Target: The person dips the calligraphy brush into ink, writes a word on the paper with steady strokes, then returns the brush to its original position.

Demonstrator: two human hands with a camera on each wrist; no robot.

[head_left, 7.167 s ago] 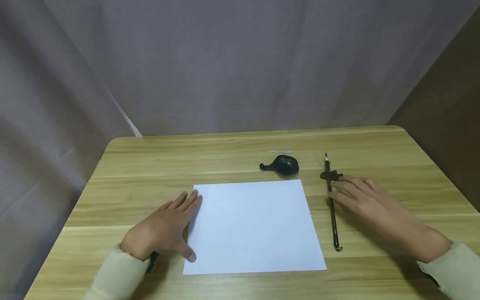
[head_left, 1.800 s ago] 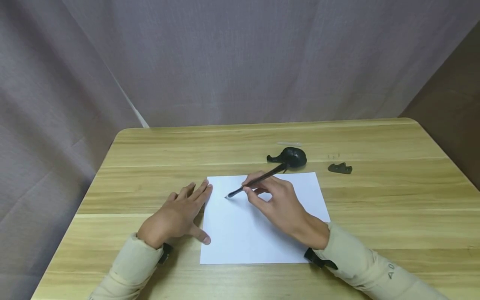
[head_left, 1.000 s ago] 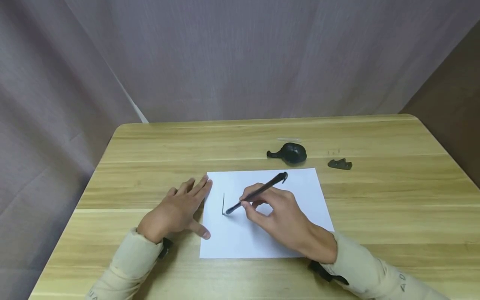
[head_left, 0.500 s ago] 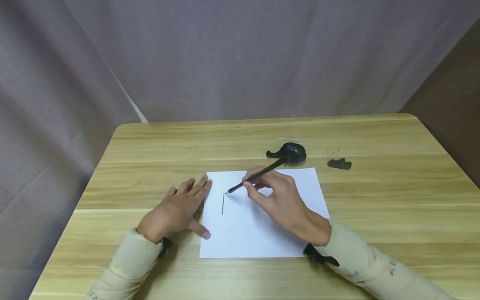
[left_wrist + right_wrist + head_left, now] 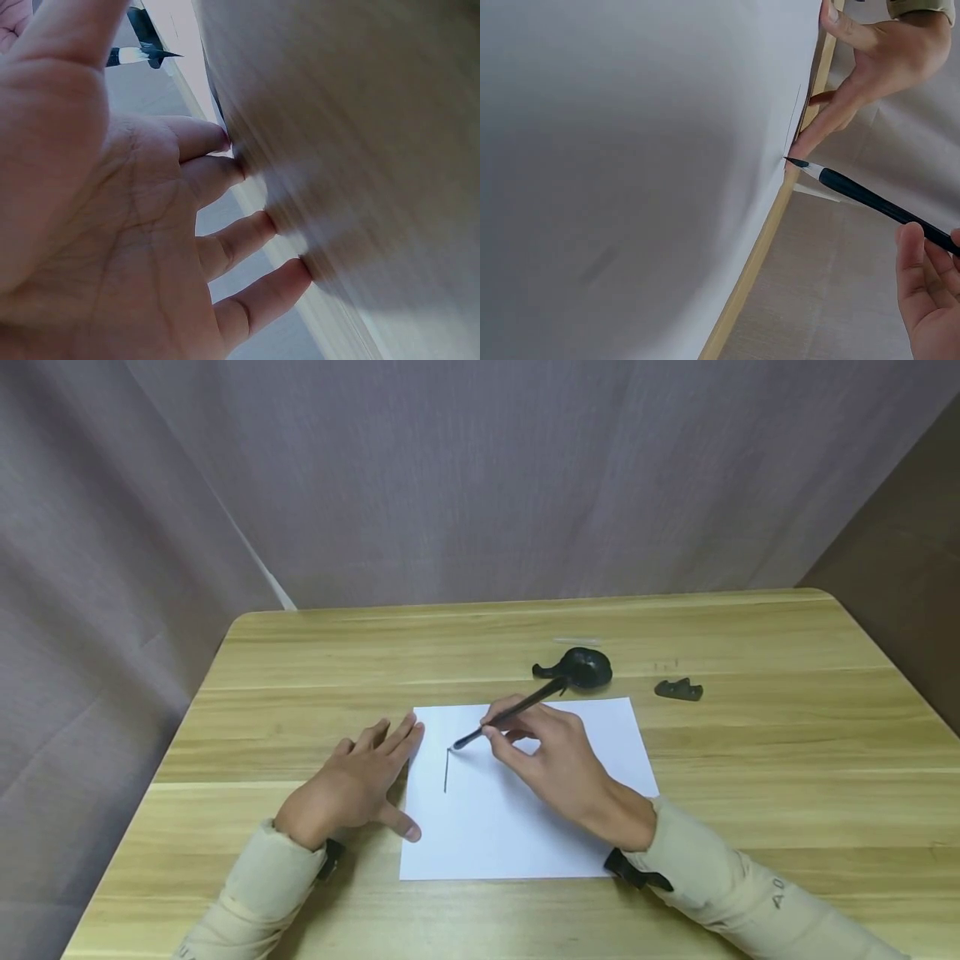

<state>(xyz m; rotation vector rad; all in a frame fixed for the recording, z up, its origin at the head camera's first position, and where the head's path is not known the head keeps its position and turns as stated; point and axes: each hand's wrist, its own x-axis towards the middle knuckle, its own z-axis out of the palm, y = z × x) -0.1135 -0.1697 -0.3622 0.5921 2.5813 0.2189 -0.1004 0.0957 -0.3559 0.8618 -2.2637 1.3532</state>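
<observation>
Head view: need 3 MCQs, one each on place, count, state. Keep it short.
1. Where is the brush tip?
A. at the top end of the drawn line
B. in the ink dish
C. on the bare table

2. How many ink lines are on the paper?
A. none
B. one
C. three

3. What is the left hand doing?
A. gripping the brush
B. lying flat at the paper's left edge
C. raised off the table

Answers:
1 A, the tip meets the line at its upper end.
2 B, a single vertical stroke shows.
3 B, straight fingers lie flat there; the right hand holds the brush.
</observation>
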